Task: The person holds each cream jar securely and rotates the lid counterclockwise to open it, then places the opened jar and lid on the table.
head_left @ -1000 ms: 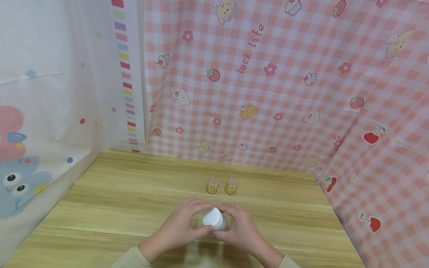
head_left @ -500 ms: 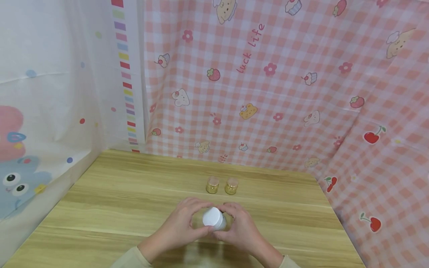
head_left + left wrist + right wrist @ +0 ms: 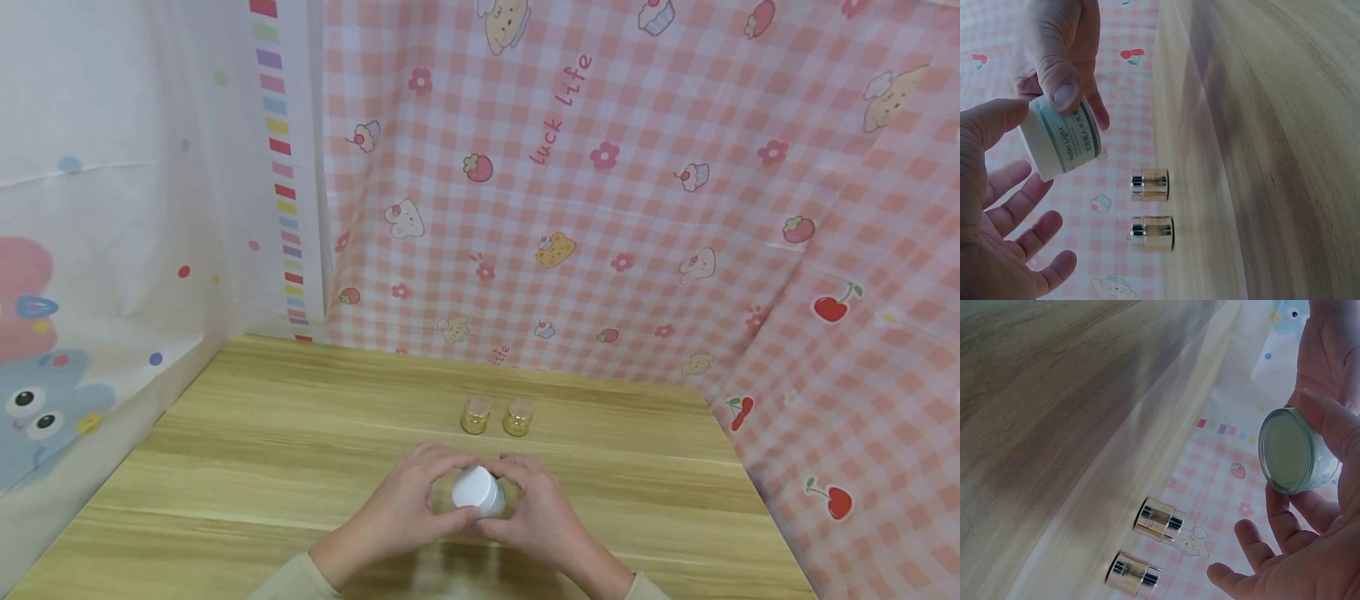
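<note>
Both hands hold a small cream jar (image 3: 491, 493) above the table. Its white lid (image 3: 474, 490) faces up and to the left, so the jar is tilted. My left hand (image 3: 405, 498) pinches the lid between thumb and fingers, the other fingers spread in the left wrist view. My right hand (image 3: 538, 504) grips the clear, labelled body (image 3: 1072, 139), which reads "Water Light". In the right wrist view the pale round base (image 3: 1286, 451) of the jar shows. The lid seems to sit on the body; any gap between them cannot be made out.
Two small gold jars, a left one (image 3: 476, 415) and a right one (image 3: 517, 417), stand side by side beyond my hands on the wooden table (image 3: 300, 433). A pink checked cloth (image 3: 570, 200) hangs behind and to the right, a white printed cloth (image 3: 135, 233) at the left.
The white lid has shifted very slightly to the left in the hands. Otherwise both hands keep their grip and place, and the gold jars have not moved.
</note>
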A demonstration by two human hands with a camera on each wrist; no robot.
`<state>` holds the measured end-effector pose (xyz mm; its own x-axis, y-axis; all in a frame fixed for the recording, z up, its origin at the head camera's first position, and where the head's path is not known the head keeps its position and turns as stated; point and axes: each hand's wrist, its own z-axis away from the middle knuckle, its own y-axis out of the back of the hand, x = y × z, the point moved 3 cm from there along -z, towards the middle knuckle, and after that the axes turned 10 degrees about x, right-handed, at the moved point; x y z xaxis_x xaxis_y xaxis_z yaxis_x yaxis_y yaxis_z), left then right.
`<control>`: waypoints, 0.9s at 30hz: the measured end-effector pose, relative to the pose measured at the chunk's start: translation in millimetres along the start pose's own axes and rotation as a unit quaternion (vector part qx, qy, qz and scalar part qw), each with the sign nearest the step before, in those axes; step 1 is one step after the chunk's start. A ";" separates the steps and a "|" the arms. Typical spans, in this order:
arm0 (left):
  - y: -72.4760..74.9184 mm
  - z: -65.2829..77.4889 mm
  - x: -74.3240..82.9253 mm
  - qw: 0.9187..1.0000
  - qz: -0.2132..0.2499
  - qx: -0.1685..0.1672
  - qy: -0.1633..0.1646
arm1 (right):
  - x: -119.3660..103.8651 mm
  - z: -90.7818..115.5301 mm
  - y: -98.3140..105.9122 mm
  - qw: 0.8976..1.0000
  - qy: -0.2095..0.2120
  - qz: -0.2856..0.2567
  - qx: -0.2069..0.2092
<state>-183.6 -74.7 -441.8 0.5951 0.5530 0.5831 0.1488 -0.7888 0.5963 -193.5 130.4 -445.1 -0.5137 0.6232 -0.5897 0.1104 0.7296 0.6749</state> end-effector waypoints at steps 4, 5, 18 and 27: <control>-0.4 0.2 -1.3 1.000 0.002 0.001 0.017 | -0.5 -0.4 -0.6 1.000 -0.001 -0.005 -0.003; -0.5 0.2 -1.7 1.000 0.003 0.001 0.020 | -0.6 -0.6 -0.7 1.000 -0.002 -0.006 -0.004; 1.1 0.4 0.6 1.000 0.001 -0.011 -0.002 | 1.0 0.0 -1.2 1.000 0.013 0.006 0.001; -1.1 1.0 0.8 1.000 0.003 -0.006 -0.017 | 0.7 1.3 -1.0 1.000 0.010 0.009 -0.002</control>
<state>-182.5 -73.6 -442.5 0.6226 0.5394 0.5670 0.1370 -0.7885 0.5996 -192.9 130.5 -446.7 -0.5293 0.6301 -0.5682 0.1157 0.7170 0.6874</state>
